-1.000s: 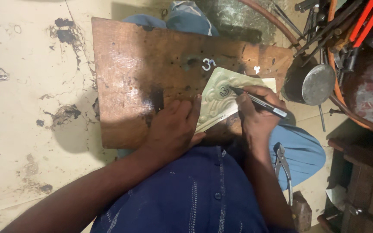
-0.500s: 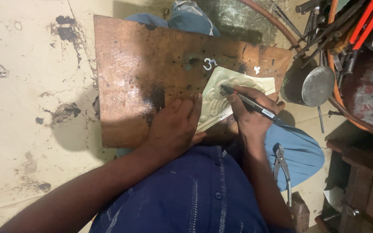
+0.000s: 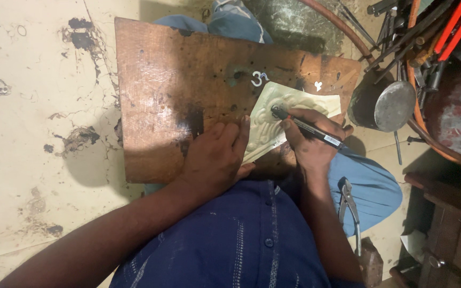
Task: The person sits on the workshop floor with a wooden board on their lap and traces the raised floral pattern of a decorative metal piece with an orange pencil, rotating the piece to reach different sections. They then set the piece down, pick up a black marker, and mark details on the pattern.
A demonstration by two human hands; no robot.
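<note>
A worn wooden board [image 3: 172,85] rests across my lap. On its right part lies a pale embossed metal sheet [image 3: 273,114] with a raised pattern. My left hand [image 3: 214,157] lies flat on the board, fingertips pressing the sheet's left edge. My right hand [image 3: 310,141] grips a black pen [image 3: 305,126], whose tip touches the sheet near its upper middle. Two small white marks [image 3: 260,78] show on the board above the sheet.
A dark round metal pot [image 3: 382,104] stands right of the board. Rods and red-handled tools [image 3: 428,32] pile at top right beside a large rusty basin [image 3: 454,117]. Pliers [image 3: 350,205] lie on my blue-clad right thigh. Stained pale floor [image 3: 33,133] spreads left.
My right hand has shifted the pen left and slightly up across the sheet. The left hand stays pressed on the sheet's edge.
</note>
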